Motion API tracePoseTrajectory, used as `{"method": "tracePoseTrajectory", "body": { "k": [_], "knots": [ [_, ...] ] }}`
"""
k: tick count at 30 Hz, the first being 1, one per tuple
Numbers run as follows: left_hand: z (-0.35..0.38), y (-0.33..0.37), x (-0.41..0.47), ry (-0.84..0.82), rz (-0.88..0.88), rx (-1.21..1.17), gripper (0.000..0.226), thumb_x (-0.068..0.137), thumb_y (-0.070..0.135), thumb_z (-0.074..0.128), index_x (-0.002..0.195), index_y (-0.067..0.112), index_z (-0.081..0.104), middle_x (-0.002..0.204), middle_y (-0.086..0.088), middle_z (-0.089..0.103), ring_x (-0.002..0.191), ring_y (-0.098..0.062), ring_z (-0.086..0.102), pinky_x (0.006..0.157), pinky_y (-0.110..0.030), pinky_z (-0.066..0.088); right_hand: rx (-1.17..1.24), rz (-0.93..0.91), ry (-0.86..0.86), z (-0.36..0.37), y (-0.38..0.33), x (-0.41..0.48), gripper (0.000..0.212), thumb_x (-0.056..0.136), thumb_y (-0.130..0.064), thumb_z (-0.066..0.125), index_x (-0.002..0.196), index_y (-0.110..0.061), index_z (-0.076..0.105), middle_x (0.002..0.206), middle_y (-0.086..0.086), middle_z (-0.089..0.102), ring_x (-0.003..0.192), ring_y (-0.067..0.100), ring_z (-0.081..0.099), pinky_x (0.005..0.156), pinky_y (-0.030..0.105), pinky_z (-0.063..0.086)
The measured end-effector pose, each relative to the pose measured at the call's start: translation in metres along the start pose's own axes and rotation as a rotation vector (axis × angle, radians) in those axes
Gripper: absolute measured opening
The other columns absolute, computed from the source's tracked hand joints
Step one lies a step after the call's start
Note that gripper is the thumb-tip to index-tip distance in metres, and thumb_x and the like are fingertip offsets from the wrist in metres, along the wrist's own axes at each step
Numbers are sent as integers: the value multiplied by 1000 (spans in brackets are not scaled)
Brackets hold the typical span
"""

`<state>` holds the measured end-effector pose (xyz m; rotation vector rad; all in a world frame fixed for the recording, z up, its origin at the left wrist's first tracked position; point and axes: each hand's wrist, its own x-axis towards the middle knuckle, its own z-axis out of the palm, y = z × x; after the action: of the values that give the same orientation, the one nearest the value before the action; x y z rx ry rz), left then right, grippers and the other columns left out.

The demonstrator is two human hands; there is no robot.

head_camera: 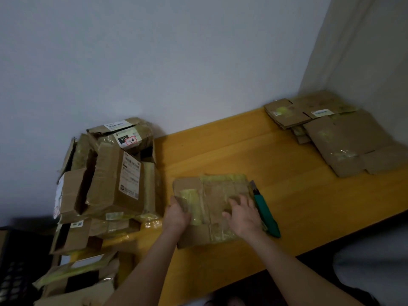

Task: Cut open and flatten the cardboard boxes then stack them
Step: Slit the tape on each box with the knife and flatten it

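A flattened cardboard box (212, 195) with yellowish tape lies on the yellow wooden table (287, 195) in front of me. My left hand (176, 215) grips its left edge, fingers curled round it. My right hand (244, 215) presses flat on its right half with fingers spread. A green utility knife (266, 213) lies on the table just right of the box, blade end pointing away. A stack of flattened boxes (335, 138) sits at the far right corner.
A heap of unflattened, taped boxes (110, 173) with shipping labels stands at the table's left end against the wall. More boxes (77, 268) spill lower left. A dark crate (15, 272) is at the far left. The table's front edge runs along the lower right.
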<state>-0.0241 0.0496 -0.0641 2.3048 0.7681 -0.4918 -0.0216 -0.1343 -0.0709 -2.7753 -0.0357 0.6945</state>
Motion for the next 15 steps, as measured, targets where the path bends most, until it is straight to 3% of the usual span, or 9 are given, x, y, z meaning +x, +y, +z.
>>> {"method": "tracePoseTrajectory", "body": {
  "k": [3, 5, 8, 15],
  "knots": [
    [8, -8, 0, 77, 82, 178, 80, 91, 17, 61, 152, 17, 10, 147, -19, 26, 132, -37, 39, 107, -43, 38, -25, -39, 68, 7, 0, 7, 64, 98, -52, 35, 153, -24, 16, 160, 8, 1, 147, 31, -5, 119, 46, 15],
    [17, -6, 4, 142, 252, 293, 81, 95, 22, 55, 154, 19, 0, 158, -15, 10, 145, -33, 17, 117, -41, 26, -66, -81, 120, 7, -2, 16, 66, 98, -53, 31, 154, -25, 7, 161, 8, -5, 147, 32, -10, 120, 47, 8],
    [29, 2, 15, 147, 445, 448, 70, 101, 39, 36, 154, 22, -6, 162, -6, -8, 149, -27, -8, 122, -44, 2, -155, -122, 131, 8, -4, 35, 68, 98, -57, 23, 153, -28, -4, 160, 9, -13, 146, 33, -16, 118, 48, -4],
    [62, -9, 58, 24, 457, 667, 62, 96, 61, 6, 148, 38, -20, 157, 4, -28, 145, -23, -24, 116, -58, -7, -256, -157, 55, 39, -2, 80, 69, 93, -66, 8, 150, -34, -13, 157, 4, -25, 143, 32, -26, 114, 58, -13]
  ]
}}
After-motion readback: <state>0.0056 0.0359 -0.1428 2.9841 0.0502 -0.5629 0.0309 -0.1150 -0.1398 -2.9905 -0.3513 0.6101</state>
